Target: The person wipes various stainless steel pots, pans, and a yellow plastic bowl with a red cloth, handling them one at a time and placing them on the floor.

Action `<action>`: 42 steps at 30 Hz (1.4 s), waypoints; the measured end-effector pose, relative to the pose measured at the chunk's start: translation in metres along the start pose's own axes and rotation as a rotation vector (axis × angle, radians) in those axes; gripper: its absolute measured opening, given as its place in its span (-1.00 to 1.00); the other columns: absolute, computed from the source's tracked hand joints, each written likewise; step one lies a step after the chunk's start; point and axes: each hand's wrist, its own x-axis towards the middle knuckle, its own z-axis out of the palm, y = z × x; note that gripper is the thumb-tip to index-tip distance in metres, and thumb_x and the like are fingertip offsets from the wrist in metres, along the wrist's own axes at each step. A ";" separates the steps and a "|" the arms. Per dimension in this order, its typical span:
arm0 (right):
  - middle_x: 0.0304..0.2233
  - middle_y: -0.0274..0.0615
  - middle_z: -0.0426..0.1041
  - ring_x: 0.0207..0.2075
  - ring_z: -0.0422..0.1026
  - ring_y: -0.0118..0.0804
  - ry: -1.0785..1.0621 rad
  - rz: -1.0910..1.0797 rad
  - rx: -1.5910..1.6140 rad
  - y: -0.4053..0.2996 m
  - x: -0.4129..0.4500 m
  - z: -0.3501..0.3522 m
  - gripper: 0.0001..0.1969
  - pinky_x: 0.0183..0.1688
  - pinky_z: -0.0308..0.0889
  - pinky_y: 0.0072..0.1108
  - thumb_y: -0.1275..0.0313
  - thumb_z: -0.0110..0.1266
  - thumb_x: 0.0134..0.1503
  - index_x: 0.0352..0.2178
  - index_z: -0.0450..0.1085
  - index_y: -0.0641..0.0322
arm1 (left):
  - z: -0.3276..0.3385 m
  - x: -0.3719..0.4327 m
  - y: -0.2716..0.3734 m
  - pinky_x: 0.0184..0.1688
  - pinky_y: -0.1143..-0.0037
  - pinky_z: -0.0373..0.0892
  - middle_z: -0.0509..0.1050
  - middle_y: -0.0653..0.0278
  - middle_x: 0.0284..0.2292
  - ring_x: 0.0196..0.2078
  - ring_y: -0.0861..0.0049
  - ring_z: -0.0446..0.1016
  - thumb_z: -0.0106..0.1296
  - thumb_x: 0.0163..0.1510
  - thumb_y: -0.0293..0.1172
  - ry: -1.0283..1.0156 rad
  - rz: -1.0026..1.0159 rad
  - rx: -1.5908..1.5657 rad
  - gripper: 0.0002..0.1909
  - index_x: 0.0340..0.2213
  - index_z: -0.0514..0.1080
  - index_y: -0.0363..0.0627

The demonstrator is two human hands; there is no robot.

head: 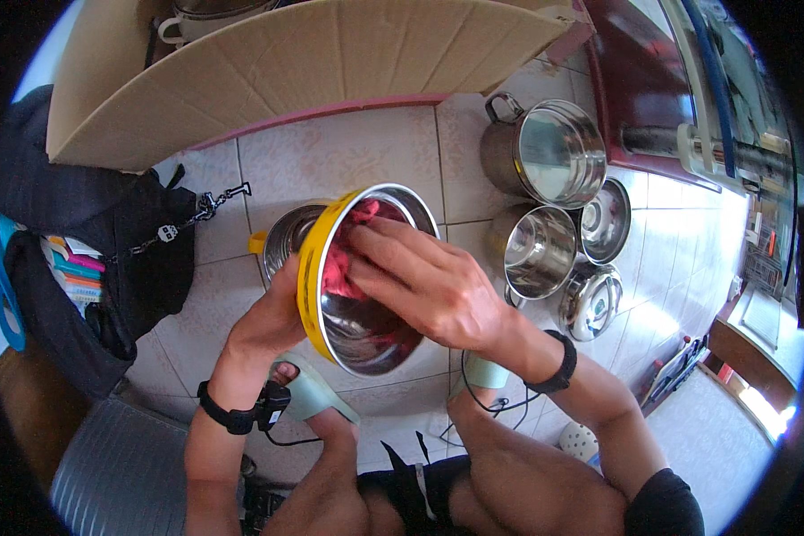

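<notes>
My left hand [268,315] grips a metal bowl [372,342] by its yellow outer side, tilting the shiny inside towards me. Inside it, my right hand [429,281] presses a red cloth [338,271] against the wall; the fingertips are partly hidden in the cloth. Behind the bowl, on the tiled floor, stands a metal pot with a yellow handle [258,242], mostly covered from view.
A large steel pot [556,154], a smaller steel pot [543,251] and two metal lids [606,221] [589,305] stand at right. Across the front is a cardboard box [321,60] holding cookware. A black backpack [154,234] with a chain lies left; a cable [482,402] runs near my feet.
</notes>
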 end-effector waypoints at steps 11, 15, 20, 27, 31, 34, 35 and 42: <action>-0.31 -0.14 0.46 -0.27 0.46 -0.30 0.142 0.461 1.209 -0.015 0.003 0.010 -0.75 -0.25 0.38 -0.58 0.69 0.15 -0.17 -0.36 0.47 0.34 | 0.017 0.002 0.023 0.10 0.52 0.24 0.31 0.32 -0.01 0.03 0.59 0.32 0.20 -0.26 0.32 0.214 0.174 0.416 0.16 0.18 0.01 -0.19; -0.29 -0.17 0.47 -0.26 0.44 -0.43 0.495 0.650 0.934 -0.009 0.004 0.014 -0.71 -0.26 0.36 -0.68 0.73 0.16 -0.16 -0.30 0.48 0.38 | 0.016 0.011 0.006 0.13 0.48 0.22 0.29 0.24 0.07 0.10 0.52 0.29 0.10 -0.03 0.18 0.109 0.063 0.173 -0.11 0.15 0.09 -0.16; -0.23 -0.03 0.38 -0.14 0.41 -0.09 0.153 0.093 -0.015 0.010 -0.006 0.010 -0.76 -0.24 0.43 -0.42 0.50 0.03 -0.17 -0.38 0.42 0.35 | 0.003 0.002 0.012 0.16 0.45 0.20 0.32 0.19 0.04 0.10 0.50 0.31 0.04 0.05 0.10 0.055 0.152 0.338 -0.21 0.14 0.10 -0.18; -0.26 -0.08 0.48 -0.24 0.48 -0.30 -0.061 0.524 1.295 -0.015 0.003 -0.004 -0.73 -0.22 0.41 -0.57 0.72 0.08 -0.17 -0.34 0.49 0.34 | -0.028 -0.021 0.022 0.17 0.44 0.19 0.29 0.17 0.05 0.11 0.47 0.29 0.07 -0.03 0.16 0.158 0.336 0.359 -0.11 0.15 0.08 -0.21; -0.23 -0.18 0.51 -0.23 0.46 -0.45 0.111 0.565 1.210 -0.010 0.000 -0.022 -0.71 -0.16 0.41 -0.62 0.76 0.02 -0.05 -0.26 0.49 0.36 | -0.032 -0.022 0.027 0.17 0.43 0.19 0.28 0.16 0.06 0.11 0.46 0.28 0.09 -0.08 0.20 0.213 0.428 0.408 -0.05 0.15 0.06 -0.22; -0.20 -0.11 0.47 -0.18 0.47 -0.36 0.310 0.569 0.934 0.007 -0.005 -0.040 -0.73 -0.09 0.40 -0.55 0.73 0.03 0.00 -0.22 0.45 0.41 | -0.031 -0.014 0.027 0.17 0.43 0.19 0.27 0.15 0.06 0.12 0.45 0.27 0.10 -0.11 0.23 0.210 0.467 0.442 -0.01 0.15 0.05 -0.24; -0.16 -0.04 0.46 -0.16 0.48 -0.26 0.311 0.513 0.808 0.014 -0.005 -0.042 -0.72 -0.05 0.41 -0.48 0.70 0.06 0.02 -0.19 0.45 0.36 | -0.031 -0.014 0.026 0.17 0.42 0.19 0.27 0.14 0.06 0.12 0.45 0.27 0.11 -0.12 0.24 0.212 0.475 0.454 0.01 0.16 0.05 -0.24; -0.28 -0.15 0.45 -0.25 0.47 -0.17 0.184 0.075 -0.009 0.014 0.008 -0.029 -0.71 -0.26 0.42 -0.52 0.71 0.07 -0.22 -0.38 0.48 0.24 | -0.019 -0.006 0.024 0.17 0.41 0.18 0.24 0.12 0.07 0.13 0.42 0.25 0.14 -0.20 0.30 0.191 0.505 0.542 0.11 0.16 0.02 -0.27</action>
